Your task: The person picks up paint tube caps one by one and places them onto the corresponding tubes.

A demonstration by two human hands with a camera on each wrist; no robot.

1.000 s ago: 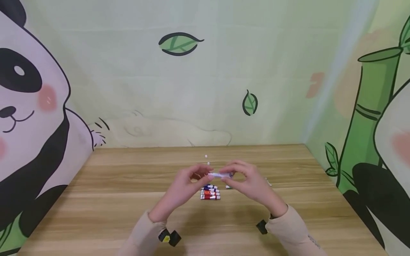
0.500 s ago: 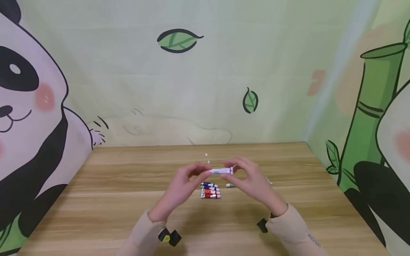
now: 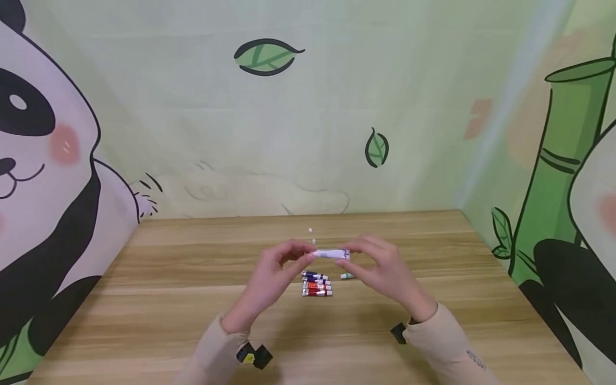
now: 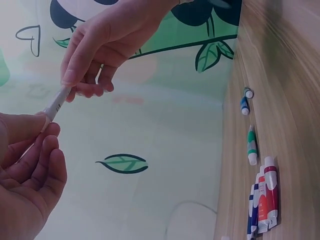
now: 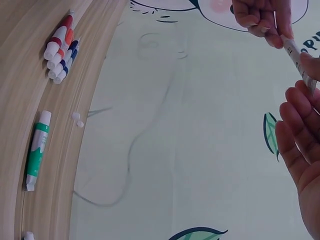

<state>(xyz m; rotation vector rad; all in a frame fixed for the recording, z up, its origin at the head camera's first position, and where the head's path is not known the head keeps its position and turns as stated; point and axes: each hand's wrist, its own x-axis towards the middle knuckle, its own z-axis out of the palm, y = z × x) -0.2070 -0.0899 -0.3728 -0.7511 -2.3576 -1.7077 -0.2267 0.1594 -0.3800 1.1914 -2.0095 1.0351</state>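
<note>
Head view, and at the bottom of the frame two pale sleeves (image 3: 212,345) angle over the wooden surface (image 3: 120,299). Mid-frame, the left hand (image 3: 274,270) pinches one end of a small white tube (image 3: 332,254), while the right hand (image 3: 387,270) pinches the flat other end, so it hangs nearly level between them, clear of the surface. Just below, four tubes (image 3: 316,286) lie side by side: two blue, one orange, one dark red. To their right, a green-and-white tube (image 5: 37,152) is partly hidden by the right hand but whole at lower left in the right wrist view. Farther back, two tiny white pieces (image 3: 310,230) dot the surface; behind everything, a pale green backdrop (image 3: 192,107) carries leaves and a cartoon panda (image 3: 48,176), far left.
</note>
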